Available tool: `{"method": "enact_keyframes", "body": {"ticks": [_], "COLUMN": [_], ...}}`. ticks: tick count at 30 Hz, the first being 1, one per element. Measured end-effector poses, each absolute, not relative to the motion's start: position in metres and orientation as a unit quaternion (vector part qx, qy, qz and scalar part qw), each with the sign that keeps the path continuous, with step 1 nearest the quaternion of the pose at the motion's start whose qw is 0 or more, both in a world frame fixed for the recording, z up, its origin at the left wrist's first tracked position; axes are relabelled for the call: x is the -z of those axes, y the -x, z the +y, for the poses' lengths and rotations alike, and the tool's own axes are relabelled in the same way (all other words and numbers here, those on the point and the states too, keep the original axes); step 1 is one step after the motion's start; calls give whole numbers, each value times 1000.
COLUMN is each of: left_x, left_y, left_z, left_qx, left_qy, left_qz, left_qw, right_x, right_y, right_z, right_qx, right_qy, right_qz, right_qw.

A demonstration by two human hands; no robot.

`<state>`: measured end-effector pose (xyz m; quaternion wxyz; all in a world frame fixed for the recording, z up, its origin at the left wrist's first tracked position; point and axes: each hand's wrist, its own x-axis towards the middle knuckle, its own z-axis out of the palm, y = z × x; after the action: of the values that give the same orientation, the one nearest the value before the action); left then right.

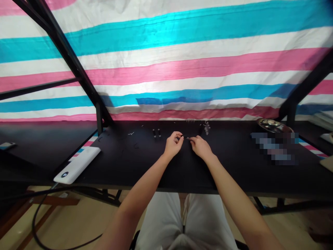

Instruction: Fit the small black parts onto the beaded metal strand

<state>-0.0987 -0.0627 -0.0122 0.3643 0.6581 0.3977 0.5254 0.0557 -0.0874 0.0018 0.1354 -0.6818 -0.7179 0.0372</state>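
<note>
My left hand (173,144) is closed in a pinch on a small dark piece (184,137), too small to name. From the other side, my right hand (201,147) pinches at the right end of this piece, where a lighter tip shows. Both hands are just above the black table (145,166), with fingertips almost meeting. Left of them, two small dark cylinders (156,133) with pale ends stand side by side. Beyond my right hand lies a cluster of small clear parts (207,128), with a little dark piece (201,129) beside it.
A white power bank (78,165) with a cable lies at the table's left edge. On the right are a shiny metal dish (275,125) and a blurred-out patch. Scraps (131,133) lie at the back left. Black frame bars (70,64) and a striped sheet (182,69) rise behind.
</note>
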Motion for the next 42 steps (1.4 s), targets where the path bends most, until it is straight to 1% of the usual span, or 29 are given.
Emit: {"method": "enact_keyframes", "body": {"ticks": [17,22,26,29,34,42], "left_x": [9,13,16,16,16,15], "left_y": [99,98,99,99,99,98], "left_z": [-61,-61,-61,-62,-62,-63], "left_qx": [-541,-525,-494,-468,-468,-468], "left_qy": [-619,-651,-680,-702,-702,-704], "left_qz": [379,383,399,397,392,384], "left_qw": [424,392,367,362,366,372], "right_x": [-4,-2,-1,0,2,1], "right_y": [-56,-56,-56,-56,-55,-47], "right_z": [-87,-87,-86,-85,-84,-89], "right_qx": [-72,-71,-71,-71,-70,-60], "right_qy": [663,661,653,638,621,601], "right_qz": [-725,-727,-728,-736,-742,-755], "right_qw": [171,174,196,217,241,254]}}
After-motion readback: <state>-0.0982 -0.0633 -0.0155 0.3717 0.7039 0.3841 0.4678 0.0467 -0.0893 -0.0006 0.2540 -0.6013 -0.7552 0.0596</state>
